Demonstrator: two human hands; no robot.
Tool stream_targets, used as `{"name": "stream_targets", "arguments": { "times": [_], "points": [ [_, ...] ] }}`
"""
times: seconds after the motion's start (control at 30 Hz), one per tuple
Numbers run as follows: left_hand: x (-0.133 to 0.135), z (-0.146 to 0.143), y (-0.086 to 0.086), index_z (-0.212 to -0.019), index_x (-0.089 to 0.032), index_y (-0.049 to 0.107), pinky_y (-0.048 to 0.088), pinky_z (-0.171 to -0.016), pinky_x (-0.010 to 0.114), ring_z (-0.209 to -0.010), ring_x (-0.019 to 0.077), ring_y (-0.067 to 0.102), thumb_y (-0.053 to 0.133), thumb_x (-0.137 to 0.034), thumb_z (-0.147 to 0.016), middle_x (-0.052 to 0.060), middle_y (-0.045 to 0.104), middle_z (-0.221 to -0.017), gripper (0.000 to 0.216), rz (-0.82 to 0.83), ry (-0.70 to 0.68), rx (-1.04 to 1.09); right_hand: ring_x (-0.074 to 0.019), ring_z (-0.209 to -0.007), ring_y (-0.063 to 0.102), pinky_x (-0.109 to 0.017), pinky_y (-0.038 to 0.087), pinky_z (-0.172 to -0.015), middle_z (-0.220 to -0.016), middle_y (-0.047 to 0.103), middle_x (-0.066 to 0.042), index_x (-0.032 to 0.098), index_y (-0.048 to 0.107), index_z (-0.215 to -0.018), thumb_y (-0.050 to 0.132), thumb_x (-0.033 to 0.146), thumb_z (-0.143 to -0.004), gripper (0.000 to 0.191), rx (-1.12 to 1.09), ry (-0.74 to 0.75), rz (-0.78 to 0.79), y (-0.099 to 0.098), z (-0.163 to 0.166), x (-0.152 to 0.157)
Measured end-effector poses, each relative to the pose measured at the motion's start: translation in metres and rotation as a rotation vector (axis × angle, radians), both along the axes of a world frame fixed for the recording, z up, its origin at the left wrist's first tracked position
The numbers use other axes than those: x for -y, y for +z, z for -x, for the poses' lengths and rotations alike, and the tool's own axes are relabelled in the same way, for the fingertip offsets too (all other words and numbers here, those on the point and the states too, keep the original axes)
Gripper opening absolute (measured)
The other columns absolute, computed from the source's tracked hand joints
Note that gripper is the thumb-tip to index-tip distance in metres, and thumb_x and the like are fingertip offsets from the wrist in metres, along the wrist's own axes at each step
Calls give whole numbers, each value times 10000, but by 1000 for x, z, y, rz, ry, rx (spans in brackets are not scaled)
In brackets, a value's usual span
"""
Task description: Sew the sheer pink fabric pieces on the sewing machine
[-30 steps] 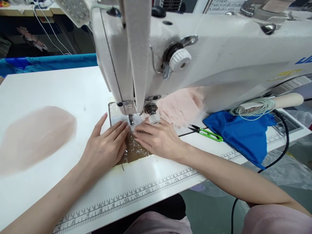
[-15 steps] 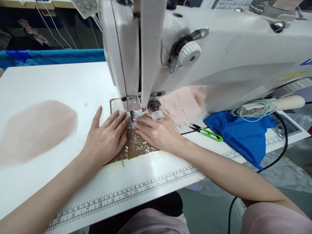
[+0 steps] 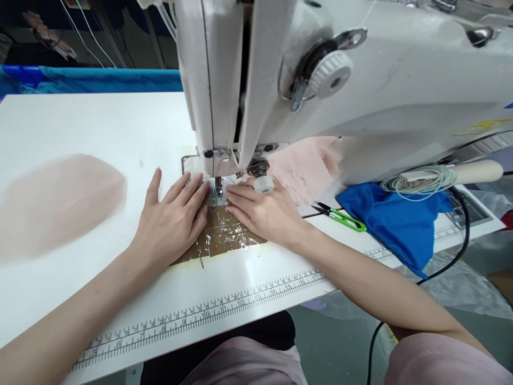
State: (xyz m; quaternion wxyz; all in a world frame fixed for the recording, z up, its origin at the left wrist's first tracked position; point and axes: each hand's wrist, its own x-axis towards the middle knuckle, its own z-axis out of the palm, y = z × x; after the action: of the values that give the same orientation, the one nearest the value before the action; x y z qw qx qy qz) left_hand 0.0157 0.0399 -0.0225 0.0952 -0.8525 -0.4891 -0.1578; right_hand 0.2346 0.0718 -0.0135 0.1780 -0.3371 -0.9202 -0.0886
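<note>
My left hand (image 3: 172,216) lies flat with fingers spread, just left of the presser foot (image 3: 218,186) of a white sewing machine (image 3: 222,80). On the other side, my right hand (image 3: 266,211) rests palm down, its fingers stretched toward the foot and partly hidden by the white knob. Brown, shiny tape (image 3: 220,232) covers the machine bed under and between both hands. A thin whitish piece seems to lie at the foot, but I cannot make out its edges. Sheer pink fabric (image 3: 302,163) lies behind my right hand, under the machine arm.
A sheer, pale pink fabric piece (image 3: 68,203) lies on the left of the white table (image 3: 132,128). To the right are green thread snips (image 3: 342,218), blue cloth (image 3: 395,219) and a coil of pale cord (image 3: 417,179). A printed ruler (image 3: 204,315) runs along the front edge.
The view has shifted slightly, bringing the machine head nearer. Both hands stay flat beside the presser foot, with a little more room between their fingertips.
</note>
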Motion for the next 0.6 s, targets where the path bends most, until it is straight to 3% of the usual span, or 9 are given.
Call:
{"name": "stream_targets", "arguments": {
  "times": [0.1, 0.2, 0.27, 0.37, 0.43, 0.5, 0.6],
  "points": [
    [2, 1, 3, -1366, -70, 512, 202, -1180, 588, -1302, 335, 517, 385, -267, -994, 166, 588, -1364, 440, -49, -12, -9, -247, -966, 622, -390, 475, -846, -1030, 746, -127, 66, 710, -1100, 462, 226, -993, 314, 0, -7, 41, 0, 2, 0],
    [4, 1, 7, -1307, -124, 569, 387, -1087, 493, -1194, 279, 608, 483, -228, -965, 115, 654, -1288, 368, -104, -58, 33, -245, -953, 636, -378, 497, -761, -1067, 730, -151, 62, 710, -1076, 437, 67, -945, 303, -57, -36, 206, 6, 3, 2],
    [5, 1, 10, -1279, -173, 590, 475, -974, 425, -1116, 241, 644, 528, -217, -943, 78, 684, -1245, 344, -91, -121, 100, -206, -884, 658, -344, 512, -728, -985, 745, -109, 99, 726, -1000, 469, 15, -897, 289, -209, 0, 478, 14, 1, 2],
    [8, 2, 19, -1123, -242, 674, 488, -947, 421, -1146, 238, 616, 551, -226, -917, 49, 688, -1232, 240, 92, -256, 266, -122, -731, 666, -262, 534, -678, -810, 733, 0, 163, 722, -851, 661, 97, -814, 97, -504, 220, 1198, 28, -5, 0],
    [9, 5, 27, -985, -257, 705, 491, -971, 427, -1177, 238, 597, 539, -239, -913, 41, 700, -1195, 181, 304, -312, 435, -86, -690, 657, -212, 532, -646, -769, 716, 36, 180, 715, -857, 755, 128, -734, 139, -686, 314, 1592, 34, -7, -3],
    [12, 11, 39, -912, -258, 699, 506, -967, 413, -1111, 221, 626, 521, -276, -926, 36, 721, -1112, 179, 483, -282, 609, -66, -696, 655, -178, 523, -644, -779, 715, 45, 187, 717, -914, 789, 102, -681, 258, -833, 312, 1767, 35, -8, -5],
    [15, 22, 57, -800, -247, 658, 542, -837, 348, -799, 164, 657, 491, -339, -953, 7, 709, -828, 244, 597, -182, 739, -60, -700, 662, -167, 521, -663, -797, 726, 41, 193, 733, -957, 836, 89, -614, 373, -834, 288, 1867, 34, -2, -4]
  ]
}}
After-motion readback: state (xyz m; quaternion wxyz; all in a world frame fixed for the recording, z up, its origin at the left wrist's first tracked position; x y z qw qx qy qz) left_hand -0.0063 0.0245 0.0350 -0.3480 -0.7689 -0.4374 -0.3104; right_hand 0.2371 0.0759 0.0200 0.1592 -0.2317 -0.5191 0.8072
